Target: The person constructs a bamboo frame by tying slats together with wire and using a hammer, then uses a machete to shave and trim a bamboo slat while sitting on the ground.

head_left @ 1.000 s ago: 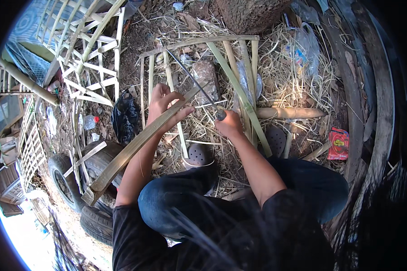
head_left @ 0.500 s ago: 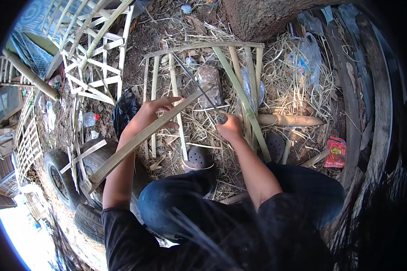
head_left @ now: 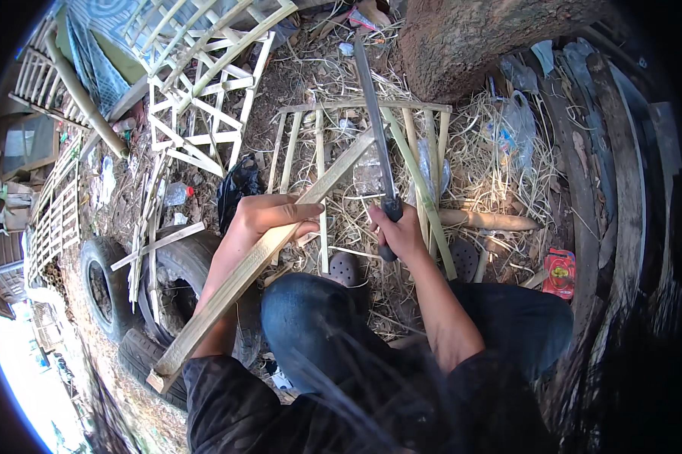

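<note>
A long flat bamboo slat (head_left: 239, 286) slants from beside my left arm up to a grey stone block (head_left: 367, 180). Partway along it, my left hand (head_left: 252, 227) is closed round the slat. In my right hand (head_left: 403, 236) is the dark handle of a machete (head_left: 373, 113), its long blade pointing away from me. The blade passes close by the slat's far end, over the stone; whether they touch I cannot tell. Beneath and around the stone lies a slatted bamboo frame (head_left: 320, 155), with one greenish strip (head_left: 417, 178) crossing it on the right.
A tree trunk (head_left: 470, 45) rises at the far side. Old tyres (head_left: 106, 287) lie at left, below a bamboo lattice (head_left: 197, 140). A thick bamboo pole (head_left: 488, 220), a red packet (head_left: 559, 272) and wooden planks (head_left: 621, 174) are at right. Shavings litter the ground.
The machete has swung from pointing up-left across the slat to pointing nearly straight away. My left hand's fingers have closed on the slat, whose near end now sits lower. The view has shifted.
</note>
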A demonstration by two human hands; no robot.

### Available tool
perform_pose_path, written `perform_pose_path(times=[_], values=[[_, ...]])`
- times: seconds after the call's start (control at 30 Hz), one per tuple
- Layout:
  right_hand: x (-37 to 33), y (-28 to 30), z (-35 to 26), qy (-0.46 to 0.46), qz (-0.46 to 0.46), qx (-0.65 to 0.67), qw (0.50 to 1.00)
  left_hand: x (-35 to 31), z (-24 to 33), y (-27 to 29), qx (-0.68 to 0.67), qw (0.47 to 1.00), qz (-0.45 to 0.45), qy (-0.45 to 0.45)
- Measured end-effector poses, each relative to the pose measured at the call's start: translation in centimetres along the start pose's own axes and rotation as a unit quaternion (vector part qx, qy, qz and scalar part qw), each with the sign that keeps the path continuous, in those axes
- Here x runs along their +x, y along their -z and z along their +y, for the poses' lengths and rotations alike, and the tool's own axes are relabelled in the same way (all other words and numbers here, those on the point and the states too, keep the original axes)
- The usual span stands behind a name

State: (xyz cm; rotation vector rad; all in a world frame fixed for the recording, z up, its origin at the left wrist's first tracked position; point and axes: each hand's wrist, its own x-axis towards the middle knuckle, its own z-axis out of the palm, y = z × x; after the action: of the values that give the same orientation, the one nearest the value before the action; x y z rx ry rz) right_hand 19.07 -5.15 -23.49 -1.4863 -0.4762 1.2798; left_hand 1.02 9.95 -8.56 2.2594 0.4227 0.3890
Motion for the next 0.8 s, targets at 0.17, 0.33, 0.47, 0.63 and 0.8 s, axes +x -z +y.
perform_pose_path(times=[0.17, 0.33, 0.47, 0.63, 0.8], values=[[-5.2, -2.9, -8.1, 0.117, -0.007, 0.183, 0.976, -0.7, 6.4, -0.8, 0.03, 0.982, 0.046, -0.178], [-11.5, -2.4, -12.5, 0.123, -0.057, 0.355, 0.925, -2.3, 11.2, -2.4, 0.027, 0.973, 0.002, -0.231], [-14.1, -0.4, -13.0, 0.113, 0.002, 0.387, 0.915, -4.9, 14.3, -2.8, -0.06, 0.991, 0.027, -0.117], [-16.5, 1.4, -14.0, 0.133, 0.025, 0.397, 0.908, -10.3, 13.1, -2.3, -0.45, 0.821, -0.227, 0.268], [-18.1, 2.3, -14.2, 0.198, 0.067, 0.35, 0.913, -14.0, 15.3, -3.7, -0.495, 0.762, -0.3, 0.29]])
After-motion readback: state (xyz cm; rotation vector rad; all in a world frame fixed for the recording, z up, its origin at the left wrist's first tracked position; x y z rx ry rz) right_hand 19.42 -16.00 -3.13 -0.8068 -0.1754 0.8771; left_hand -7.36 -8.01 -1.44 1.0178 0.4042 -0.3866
